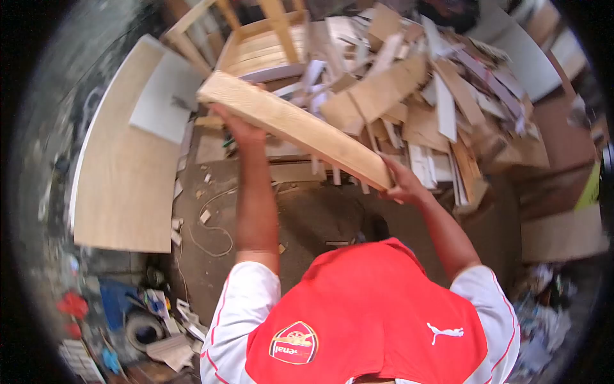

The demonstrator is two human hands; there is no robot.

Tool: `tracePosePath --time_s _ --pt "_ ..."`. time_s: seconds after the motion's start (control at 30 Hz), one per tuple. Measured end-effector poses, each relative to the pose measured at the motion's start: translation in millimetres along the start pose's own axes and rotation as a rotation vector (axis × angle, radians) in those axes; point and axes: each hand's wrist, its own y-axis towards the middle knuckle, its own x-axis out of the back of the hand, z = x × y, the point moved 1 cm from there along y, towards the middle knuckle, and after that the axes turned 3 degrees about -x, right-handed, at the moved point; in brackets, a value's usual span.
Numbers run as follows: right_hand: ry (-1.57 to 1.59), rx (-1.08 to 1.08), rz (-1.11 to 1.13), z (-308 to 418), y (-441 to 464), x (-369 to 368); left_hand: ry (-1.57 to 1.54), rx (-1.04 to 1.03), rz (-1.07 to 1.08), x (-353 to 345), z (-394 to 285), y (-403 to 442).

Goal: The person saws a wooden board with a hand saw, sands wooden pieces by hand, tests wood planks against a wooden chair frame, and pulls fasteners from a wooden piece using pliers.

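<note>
A long, thick wooden board (299, 130) in pale wood is held up in front of me, slanting from upper left down to the right. My left hand (242, 127) grips it near its upper left end, with the thumb side below and fingertips just showing over the far edge. Around the lower right end, my right hand (404, 182) is closed, fingers against the end and underside. Part of each hand's grip is hidden by the wood. Beyond the board lies a heap of wood offcuts (409, 125).
A large pale panel (121, 173) leans at the left, with a white sheet (167, 96) against it. Behind stands a wooden frame (265, 48). A thin cord (217, 251) trails over the floor. Tape roll-like ring (144, 329) and scraps lie lower left; plastic bags (543, 326) lie lower right.
</note>
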Motion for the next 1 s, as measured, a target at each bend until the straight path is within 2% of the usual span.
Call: tracePosePath --time_s 0.03,0.1,0.17,0.27,0.37,0.4,0.5,0.63,0.8,0.9,1.0 --pt "-0.005 0.024 0.025 -9.9 2.4 -13.5 0.12 -0.056 -0.123 1.1 -4.3 -7.7" --pt "0.033 0.112 0.052 -40.5 7.5 -43.3 -0.028 0.031 -0.085 1.2 -18.9 -39.3" --pt "0.115 0.049 0.1 -55.4 9.7 -72.3 0.123 0.012 -0.227 1.9 -33.6 -57.0" --pt "0.18 -0.015 0.157 -51.6 18.6 -111.4 0.146 -0.003 -0.089 33.8 -56.2 -77.1" --pt "0.043 -0.046 0.167 -63.2 32.8 -142.5 0.208 -0.021 0.034 36.0 -86.2 -100.2" --pt "0.056 -0.035 0.172 -61.1 36.1 -152.4 0.181 -0.113 0.045 19.4 -100.1 -107.3" --pt "0.113 -0.042 0.204 -64.1 49.6 -186.0 0.38 -0.143 -0.084 30.7 -118.3 -119.1" --pt "0.162 -0.078 0.253 -46.0 64.1 -224.6 0.501 -0.253 -0.018 17.7 -160.4 -132.3" --pt "0.078 -0.063 0.362 -29.0 93.7 -258.6 0.434 -0.295 -0.116 57.0 -187.4 -126.6" --pt "0.11 -0.037 0.442 -16.0 117.1 -274.9 0.372 -0.296 -0.291 92.0 -202.6 -107.0" --pt "0.19 -0.133 0.534 -15.7 146.3 -294.7 0.429 -0.269 -0.416 150.9 -219.3 -83.4"
